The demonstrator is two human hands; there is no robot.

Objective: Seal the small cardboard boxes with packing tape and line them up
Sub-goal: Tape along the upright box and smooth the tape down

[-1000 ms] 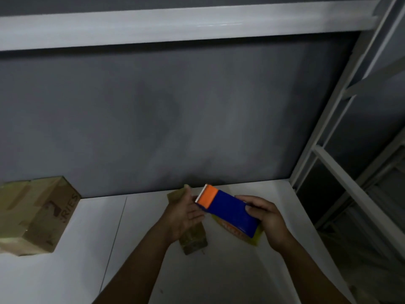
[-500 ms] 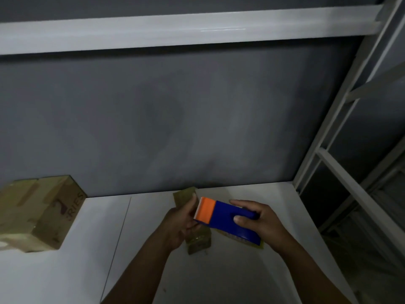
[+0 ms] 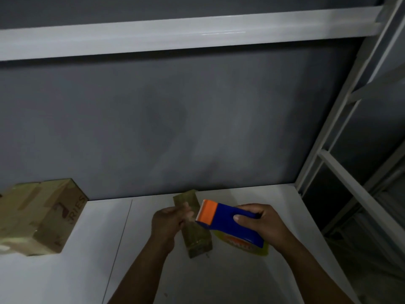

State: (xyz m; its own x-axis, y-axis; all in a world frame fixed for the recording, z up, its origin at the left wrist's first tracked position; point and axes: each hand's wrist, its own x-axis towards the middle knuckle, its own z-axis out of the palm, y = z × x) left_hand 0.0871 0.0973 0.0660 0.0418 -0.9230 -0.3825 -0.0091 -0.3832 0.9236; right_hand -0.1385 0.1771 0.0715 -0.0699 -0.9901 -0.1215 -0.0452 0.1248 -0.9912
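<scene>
**Sealing a box: the tape-feeding stage.** A small cardboard box (image 3: 197, 240), narrow and tan with a glossy skin of tape on its near end, lies flat just below the centre of the frame. It rests on the white surface (image 3: 219, 281) with its long axis running away from the viewer toward the grey wall (image 3: 197, 128).

The right hand (image 3: 263, 224) wraps a blue plastic tape dispenser (image 3: 232, 224), thumb on the near side and fingers curled over the top. The dispenser's orange toothed cutter head points left and hangs above the middle of the box. Its tilt suggests it is set to lay or cut a strip across the lid. Its yellow-and-orange roll (image 3: 245, 245) shows beneath the body at lower right.

The left hand (image 3: 168, 222) meets the cutter from the left, fingers bent and tips drawn together beside the teeth. Blur hides whether they pinch a free tape end or only steady the box. Either reading fits a two-handed feed, one hand anchoring while the other pulls.

At the left edge of the frame, well apart from the work, taped brown cardboard boxes (image 3: 43, 216) stand together against the wall, probably as the line of finished pieces. A white rack frame (image 3: 336, 121) bounds the upper right.

The likely risk is the strip landing crooked on so narrow a lid.
</scene>
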